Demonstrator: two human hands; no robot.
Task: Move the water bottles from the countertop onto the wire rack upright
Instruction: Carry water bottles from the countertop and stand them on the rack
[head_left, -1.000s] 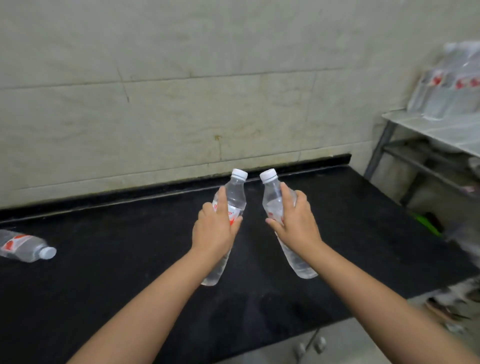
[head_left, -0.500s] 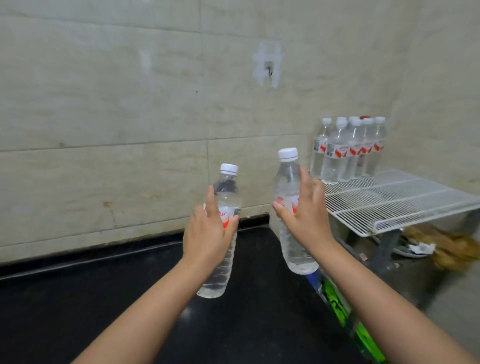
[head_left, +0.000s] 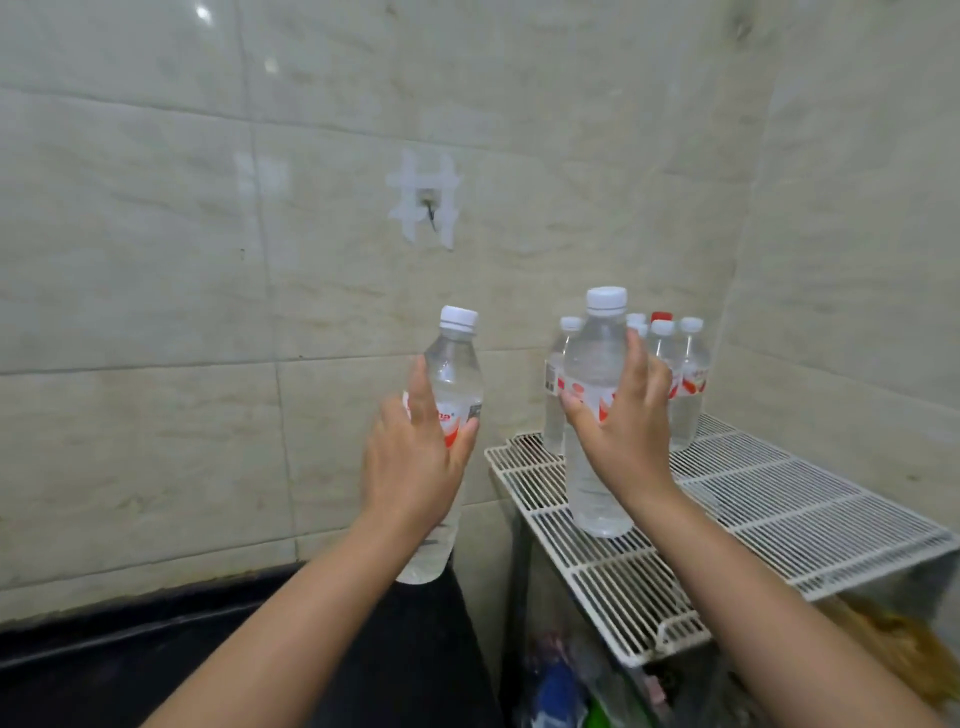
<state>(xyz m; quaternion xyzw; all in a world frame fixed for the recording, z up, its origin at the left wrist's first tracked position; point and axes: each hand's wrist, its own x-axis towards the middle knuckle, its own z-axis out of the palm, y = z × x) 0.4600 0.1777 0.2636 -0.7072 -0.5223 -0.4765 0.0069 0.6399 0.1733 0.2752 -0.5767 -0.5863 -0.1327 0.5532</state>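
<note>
Tiled wall (head_left: 156, 260) behind, black countertop (head_left: 156, 665) low on the left, white wire rack (head_left: 779, 509) in the corner on the right. Left hand (head_left: 415, 467) has fingers wrapped around a water bottle (head_left: 452, 374), label under the fingertips, cap up, slightly tilted, held in the air above the countertop edge and just left of the rack; not over the rack yet. Right hand (head_left: 628, 441) grips a second bottle (head_left: 595, 364) from its right side, fingers closed on the label band, thumb across the front; bottle upright, base looks to be at or just above the wires near the rack's front-left part, contact unclear. Beyond the right fingers, a cluster of upright bottles (head_left: 685, 374) already stands at the back of the rack near the wall, one with a red cap. Progress judgement: several bottles placed, two in hand and close to placement, right one first. No bottles show on the visible countertop, but most of it is out of frame, so what remains is unknown.
</note>
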